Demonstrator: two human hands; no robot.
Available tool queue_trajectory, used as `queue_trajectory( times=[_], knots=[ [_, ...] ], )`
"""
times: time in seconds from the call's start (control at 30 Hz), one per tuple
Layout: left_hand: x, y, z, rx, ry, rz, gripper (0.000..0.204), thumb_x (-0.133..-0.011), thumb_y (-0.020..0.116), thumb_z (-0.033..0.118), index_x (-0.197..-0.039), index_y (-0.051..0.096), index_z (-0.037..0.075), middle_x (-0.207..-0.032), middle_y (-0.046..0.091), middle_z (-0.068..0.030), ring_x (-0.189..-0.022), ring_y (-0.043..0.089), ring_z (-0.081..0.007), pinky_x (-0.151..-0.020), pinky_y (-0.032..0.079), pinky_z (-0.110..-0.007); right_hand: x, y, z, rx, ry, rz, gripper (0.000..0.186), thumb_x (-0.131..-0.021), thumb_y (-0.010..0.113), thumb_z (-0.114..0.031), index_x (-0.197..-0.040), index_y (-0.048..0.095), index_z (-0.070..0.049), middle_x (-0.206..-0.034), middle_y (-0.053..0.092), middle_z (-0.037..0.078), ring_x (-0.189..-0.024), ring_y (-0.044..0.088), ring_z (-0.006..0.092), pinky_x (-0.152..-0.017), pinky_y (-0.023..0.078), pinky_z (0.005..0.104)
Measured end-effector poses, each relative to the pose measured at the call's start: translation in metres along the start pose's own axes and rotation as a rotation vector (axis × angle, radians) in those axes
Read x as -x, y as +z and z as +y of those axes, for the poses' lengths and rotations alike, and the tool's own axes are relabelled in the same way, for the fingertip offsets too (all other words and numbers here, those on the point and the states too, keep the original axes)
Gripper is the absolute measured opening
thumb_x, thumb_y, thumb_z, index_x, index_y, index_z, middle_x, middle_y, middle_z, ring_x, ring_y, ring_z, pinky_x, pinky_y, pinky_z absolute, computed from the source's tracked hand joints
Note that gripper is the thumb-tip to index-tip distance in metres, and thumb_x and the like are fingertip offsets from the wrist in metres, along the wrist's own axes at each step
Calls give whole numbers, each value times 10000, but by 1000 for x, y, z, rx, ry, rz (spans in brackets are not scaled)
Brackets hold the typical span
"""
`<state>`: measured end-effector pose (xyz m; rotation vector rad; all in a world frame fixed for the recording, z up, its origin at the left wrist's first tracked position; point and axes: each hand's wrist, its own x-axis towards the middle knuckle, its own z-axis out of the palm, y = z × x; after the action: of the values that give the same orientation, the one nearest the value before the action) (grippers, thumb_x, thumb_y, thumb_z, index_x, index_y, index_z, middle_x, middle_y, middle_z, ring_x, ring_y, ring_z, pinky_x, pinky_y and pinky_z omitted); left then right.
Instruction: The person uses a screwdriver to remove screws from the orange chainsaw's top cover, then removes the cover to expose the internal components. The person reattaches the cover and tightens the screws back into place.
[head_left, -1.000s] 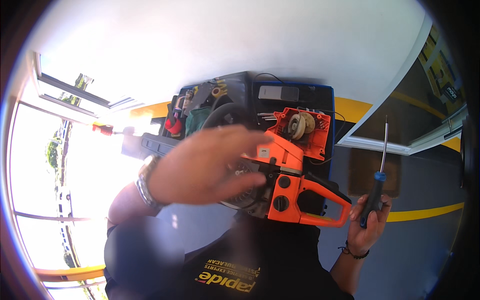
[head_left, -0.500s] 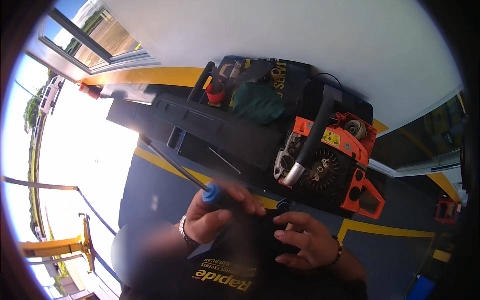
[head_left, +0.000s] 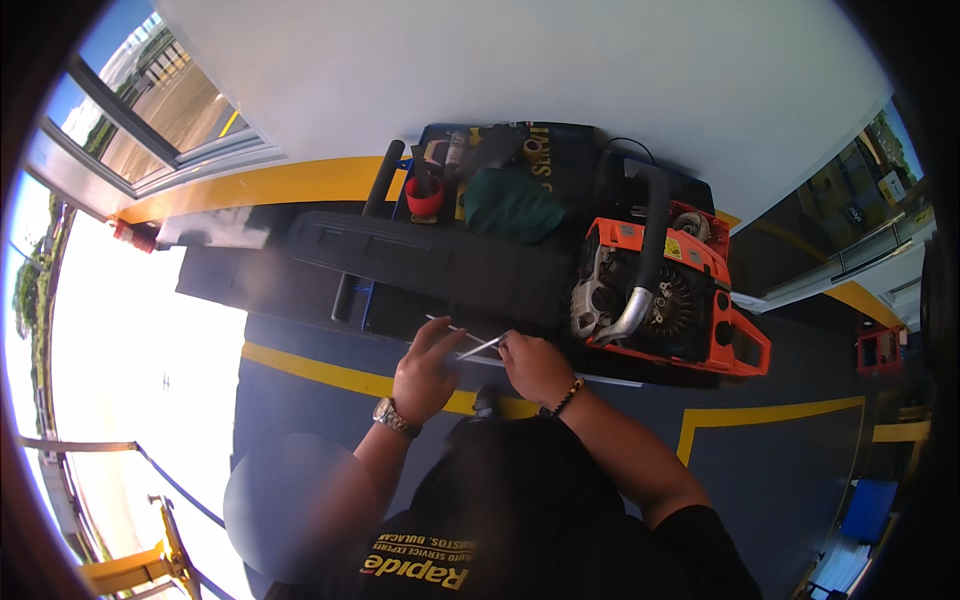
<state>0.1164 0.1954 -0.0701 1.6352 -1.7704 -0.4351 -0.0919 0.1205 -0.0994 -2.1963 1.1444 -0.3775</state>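
Observation:
My right hand [head_left: 541, 370] is closed around one end of a slim silver-shafted tool [head_left: 482, 348]. Its handle is hidden in the fist, so I cannot tell its exact kind. The free end of the shaft points left, toward my left hand [head_left: 425, 372]. That hand is open over the near edge of the cart, fingers stretched forward and apart. A thin metal rod [head_left: 446, 323] lies on the dark surface just beyond its fingertips. To the right, an orange chainsaw [head_left: 712, 262] rests with its flywheel side exposed; its black bar cover [head_left: 400, 250] extends left.
Behind the bar lies a dark green cloth [head_left: 512, 205], beside a red cup [head_left: 425, 200] with a dark tool in it. The cart's black side handle [head_left: 384, 178] sticks up at the left. A white wall [head_left: 520, 60] rises behind.
The blue-handled screwdriver no longer shows in my left hand. Both hands have moved forward to the cart's edge, and a silver-shafted tool now shows in my right hand.

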Motion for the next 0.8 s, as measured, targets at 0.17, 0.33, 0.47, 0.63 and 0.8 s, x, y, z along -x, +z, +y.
queue_trajectory(
  times=[0.17, 0.33, 0.47, 0.63, 0.8],
  knots=[
    [-2, -2, 7, -114, 204, -303, 372, -743, 768, 11, -1106, 733, 81, -1182, 722, -85, -1005, 742, -300, -811, 611, -367, 51, -45, -20, -342, -83, -68, 143, -952, 619, -74, -1079, 613, -9, -909, 730, 146, -795, 733, 283, -713, 564, 387],
    [-27, -7, 16, 75, 343, -55, 335, -740, 777, 28, -1064, 708, 75, -1109, 701, -119, -862, 733, -309, -743, 599, -393, 102, -69, -29, -502, 23, -46, 101, -987, 602, -77, -1058, 617, -7, -876, 722, 110, -767, 728, 210, -709, 568, 340],
    [-89, -8, 9, -73, 141, 159, 278, -847, 746, 107, -1118, 697, 61, -1157, 610, -177, -974, 687, -374, -822, 566, -449, 140, -77, -18, -421, 0, 155, 103, -980, 618, -77, -1060, 617, -13, -937, 697, 144, -820, 697, 298, -733, 546, 376],
    [-187, 15, -33, -344, 57, 122, 441, -883, 692, 154, -1308, 602, 74, -1299, 526, -213, -1149, 616, -408, -932, 533, -490, 181, -103, -6, -256, -13, 410, 95, -951, 629, -43, -1041, 633, -14, -981, 680, 156, -828, 674, 329, -747, 537, 385],
    [-220, 47, -36, -495, 128, 61, 454, -867, 697, 147, -1307, 617, 70, -1362, 517, -196, -1209, 590, -405, -985, 518, -488, 233, -134, 30, -614, 35, 544, 100, -968, 631, -37, -1056, 663, -3, -955, 670, 108, -849, 670, 207, -763, 543, 313]
  ],
)
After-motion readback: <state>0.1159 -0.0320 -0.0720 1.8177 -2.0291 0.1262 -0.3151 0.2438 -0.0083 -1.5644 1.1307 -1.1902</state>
